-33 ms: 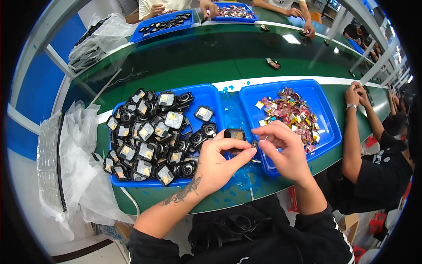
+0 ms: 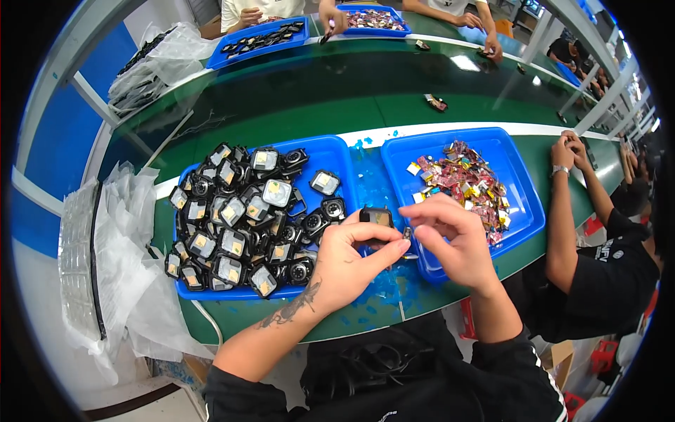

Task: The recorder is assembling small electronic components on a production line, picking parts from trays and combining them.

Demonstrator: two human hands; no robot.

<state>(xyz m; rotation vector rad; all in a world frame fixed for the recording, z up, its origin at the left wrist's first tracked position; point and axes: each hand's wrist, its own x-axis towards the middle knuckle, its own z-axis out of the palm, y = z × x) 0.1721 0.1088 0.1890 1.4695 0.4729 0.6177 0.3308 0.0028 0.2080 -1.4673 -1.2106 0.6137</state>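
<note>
My left hand [image 2: 358,257] is closed round a black square watch case [image 2: 376,216], thumb and fingers along its lower edge. A small shiny part [image 2: 407,232] sticks up at the case's right side, by the left thumb tip. My right hand [image 2: 453,239] is beside it, thumb and forefinger curled toward that part; what they pinch, if anything, is too small to make out. To the left, a blue tray [image 2: 344,158] holds a heap of black watch cases [image 2: 232,243]. At the right, another blue tray [image 2: 524,204] holds small red circuit boards with yellow and silver pieces [image 2: 467,179].
Blue scraps [image 2: 373,186] litter the bench between the trays. Beyond runs a green conveyor belt [image 2: 295,116] with a loose board assembly [image 2: 436,103]. Plastic sheeting [image 2: 130,239] hangs at the left. A co-worker's arms [image 2: 562,204] are close at the right; other people work across the belt.
Across the belt, a co-worker's hand has shifted slightly left, holding a dark piece over the belt edge. My own hands have barely moved, the right fingers shifting slightly left.
</note>
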